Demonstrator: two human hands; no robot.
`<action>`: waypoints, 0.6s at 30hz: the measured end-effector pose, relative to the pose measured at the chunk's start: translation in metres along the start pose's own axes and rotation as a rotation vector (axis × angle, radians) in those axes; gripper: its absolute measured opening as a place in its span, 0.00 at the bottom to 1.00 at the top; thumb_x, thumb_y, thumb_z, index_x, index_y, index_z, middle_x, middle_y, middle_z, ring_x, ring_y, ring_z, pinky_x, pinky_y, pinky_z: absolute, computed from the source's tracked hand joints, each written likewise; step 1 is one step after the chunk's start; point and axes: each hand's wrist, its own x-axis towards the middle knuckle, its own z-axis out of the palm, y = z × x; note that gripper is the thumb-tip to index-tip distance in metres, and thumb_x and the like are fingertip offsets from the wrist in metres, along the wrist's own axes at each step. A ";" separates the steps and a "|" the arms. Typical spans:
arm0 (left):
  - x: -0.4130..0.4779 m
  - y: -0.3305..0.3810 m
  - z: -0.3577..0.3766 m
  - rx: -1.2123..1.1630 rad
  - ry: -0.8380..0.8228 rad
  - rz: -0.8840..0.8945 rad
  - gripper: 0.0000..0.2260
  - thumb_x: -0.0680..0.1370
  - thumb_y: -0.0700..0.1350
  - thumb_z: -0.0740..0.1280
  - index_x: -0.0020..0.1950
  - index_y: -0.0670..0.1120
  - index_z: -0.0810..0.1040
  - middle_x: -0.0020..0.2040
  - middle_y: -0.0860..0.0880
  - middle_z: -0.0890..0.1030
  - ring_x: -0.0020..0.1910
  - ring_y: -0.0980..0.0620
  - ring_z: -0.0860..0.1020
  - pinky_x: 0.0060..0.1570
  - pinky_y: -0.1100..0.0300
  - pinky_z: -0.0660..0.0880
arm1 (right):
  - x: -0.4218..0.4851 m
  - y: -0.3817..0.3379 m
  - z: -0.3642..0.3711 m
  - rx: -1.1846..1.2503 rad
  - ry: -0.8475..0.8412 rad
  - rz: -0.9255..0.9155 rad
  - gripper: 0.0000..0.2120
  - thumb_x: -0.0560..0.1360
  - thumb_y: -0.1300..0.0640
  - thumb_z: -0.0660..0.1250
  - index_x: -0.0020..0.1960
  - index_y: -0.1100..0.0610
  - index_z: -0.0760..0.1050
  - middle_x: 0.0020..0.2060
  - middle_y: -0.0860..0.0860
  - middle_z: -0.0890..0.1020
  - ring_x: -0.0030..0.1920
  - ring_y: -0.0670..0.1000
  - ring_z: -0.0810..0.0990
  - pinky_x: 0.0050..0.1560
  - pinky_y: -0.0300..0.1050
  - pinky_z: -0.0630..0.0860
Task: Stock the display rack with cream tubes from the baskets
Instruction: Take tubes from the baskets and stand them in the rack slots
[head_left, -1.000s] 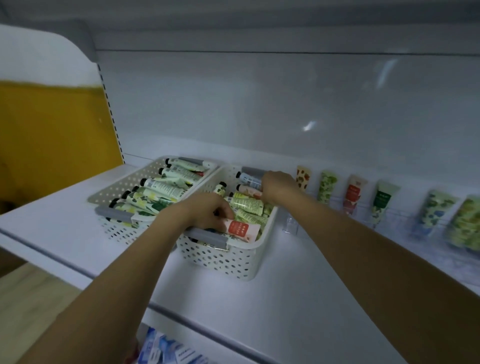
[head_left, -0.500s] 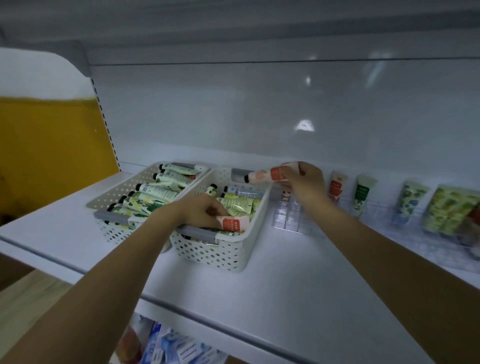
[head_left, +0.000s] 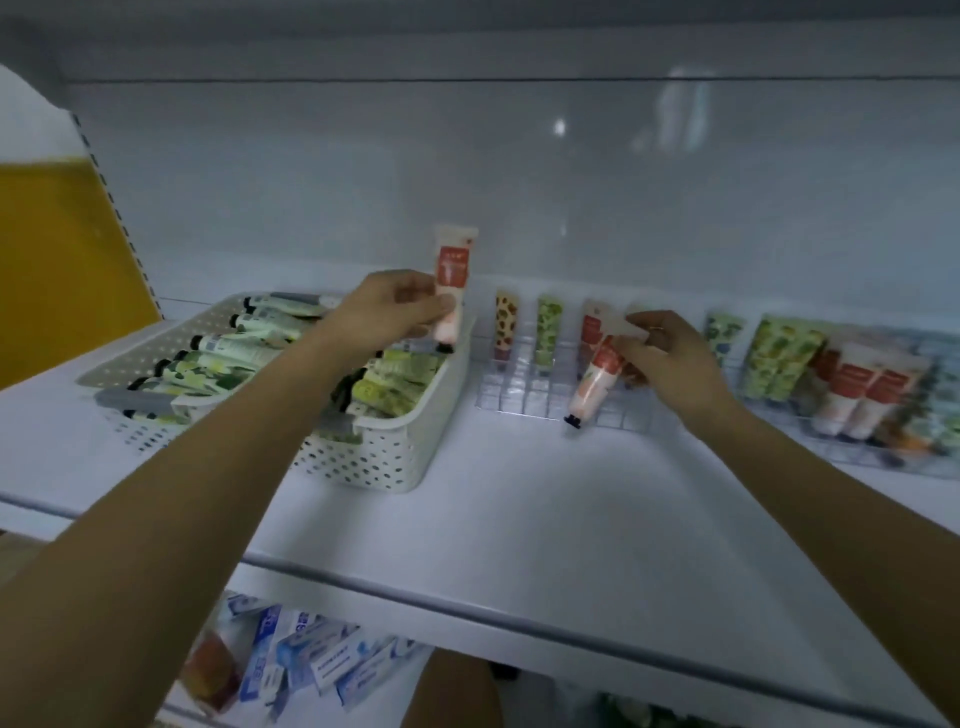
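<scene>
Pinching red tube (head_left: 453, 275) upright in left fingers (head_left: 434, 307) above basket (head_left: 400, 452); pinching second tube (head_left: 597, 382) in right fingers (head_left: 638, 349), tilted over rack (head_left: 519, 401). Early: rack partly filled, baskets (head_left: 132, 364) loaded.

Both forearms are bare, from the left hand (head_left: 389, 312) and the right hand (head_left: 670, 358) back to the edge of the picture. Lower than the hands, under the front edge of the shelf (head_left: 519, 519), one more bare rounded part of the body shows (a knee or a leg, I cannot tell which).
</scene>
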 end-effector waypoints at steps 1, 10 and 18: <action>0.002 0.008 0.018 -0.065 -0.023 0.001 0.10 0.77 0.39 0.65 0.57 0.38 0.75 0.46 0.44 0.80 0.40 0.55 0.80 0.45 0.63 0.79 | -0.003 0.004 -0.007 -0.028 -0.002 -0.007 0.15 0.75 0.62 0.67 0.60 0.63 0.70 0.44 0.59 0.77 0.24 0.37 0.76 0.27 0.29 0.73; 0.007 0.011 0.192 -0.185 -0.275 -0.082 0.11 0.77 0.37 0.65 0.58 0.36 0.74 0.43 0.45 0.79 0.41 0.52 0.78 0.47 0.59 0.77 | -0.040 0.027 -0.091 -0.161 0.112 -0.010 0.11 0.73 0.59 0.69 0.53 0.56 0.70 0.32 0.47 0.78 0.26 0.36 0.76 0.26 0.29 0.71; -0.010 0.007 0.292 -0.391 -0.388 -0.134 0.10 0.79 0.39 0.62 0.60 0.40 0.71 0.48 0.44 0.76 0.39 0.54 0.76 0.34 0.67 0.77 | -0.078 0.054 -0.160 -0.093 0.306 0.093 0.08 0.74 0.59 0.68 0.39 0.52 0.70 0.23 0.43 0.78 0.24 0.37 0.75 0.27 0.30 0.70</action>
